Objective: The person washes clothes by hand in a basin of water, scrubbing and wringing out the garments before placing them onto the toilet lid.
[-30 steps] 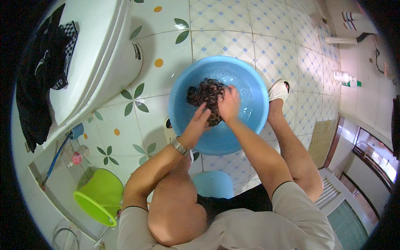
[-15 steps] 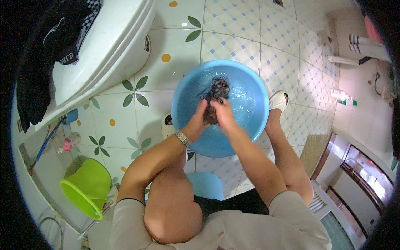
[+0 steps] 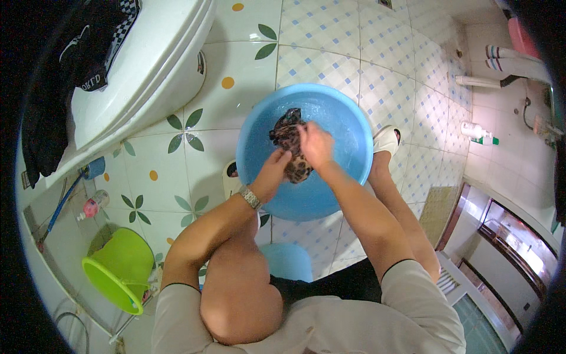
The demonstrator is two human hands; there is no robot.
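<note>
A round blue basin (image 3: 246,121) holding water sits on the tiled floor between my feet. Inside it is a wet leopard-print cloth (image 3: 298,170) with black trim, bunched up and slightly blurred; its exact kind does not show. My left hand (image 3: 272,172), below a metal watch (image 3: 250,197), pinches the cloth's left side between thumb and fingers. On the cloth's right side, my right hand (image 3: 316,145) is closed with its fingers curled over the fabric. Parts of the cloth are hidden under both hands.
A white tub (image 3: 138,94) curves along the left, dark clothes (image 3: 50,118) draped over its rim. At lower left are a green bucket (image 3: 121,265) and a pink-labelled bottle (image 3: 93,205). A white bottle (image 3: 473,131) stands by the right wall. A light-blue stool-like object (image 3: 287,261) is beneath me.
My right hand has shifted up along the cloth, and my left hand slightly down. The cloth has been turned and spread, so more of its leopard print shows.
</note>
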